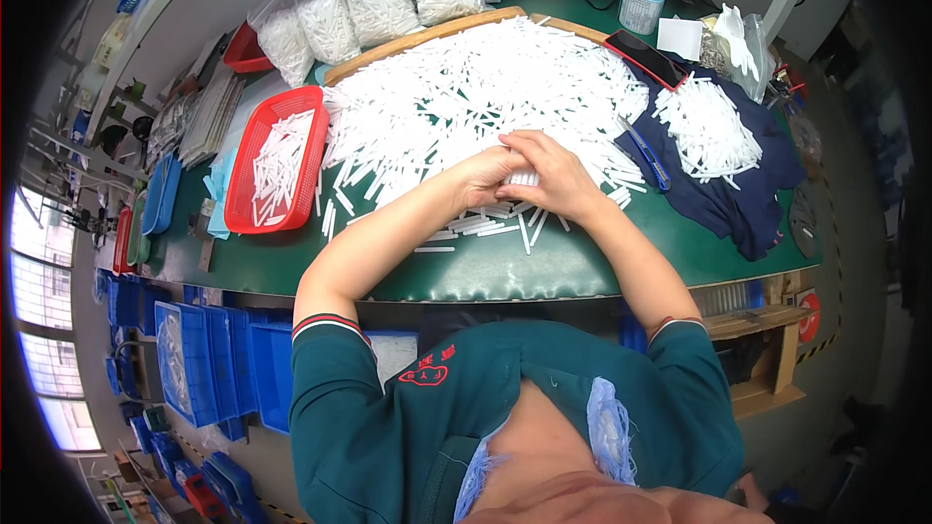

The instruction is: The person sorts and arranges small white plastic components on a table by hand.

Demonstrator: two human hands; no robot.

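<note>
My left hand [484, 177] and my right hand [555, 178] meet above the near edge of a wide heap of short white sticks [456, 87]. Both are closed around a small bundle of white sticks [524, 177], whose ends show between the palms; the fingers hide most of it. Loose sticks lie scattered on the green table [505, 277] just below my hands. To the left stands a red perforated basket [312, 160] partly filled with the same sticks. Right of my hands, a blue utility knife [649, 161] lies at the border of a dark blue cloth [748, 218].
A smaller stick pile [711, 131] and a red-edged phone [648, 59] rest on the cloth. Wooden strips [427, 37] border the heap at the back, with several full clear bags [377, 2] behind. A light-blue cylindrical container [641, 8] stands back right; blue bins [209, 359] sit below left.
</note>
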